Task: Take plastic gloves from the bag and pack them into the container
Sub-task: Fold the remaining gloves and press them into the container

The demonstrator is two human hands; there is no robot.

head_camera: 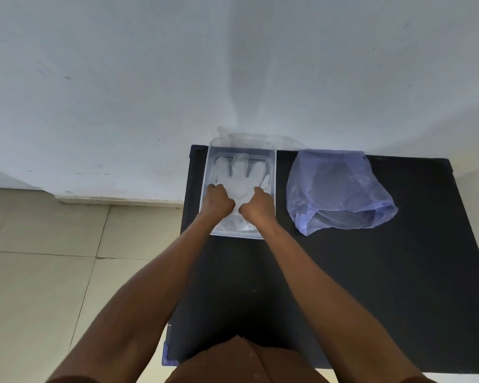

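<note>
Pressing glove (239, 186) in container (208, 172) | both hands fisted | bag (340, 194) just R

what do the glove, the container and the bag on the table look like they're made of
Glove: thin, cloudy see-through plastic film, lying flat and limp.
Container: clear rigid plastic, probably; straight walls and a firm rim, with the table showing through.
Bag: soft, thin plastic film with a pale blue-violet tint, crumpled and sagging, dark shapes visible through it.
Table: matte black top; material unclear.

Clear glove (239, 178) lies flat in container (274, 172); crumpled blue bag (340, 189) just beside.
</note>
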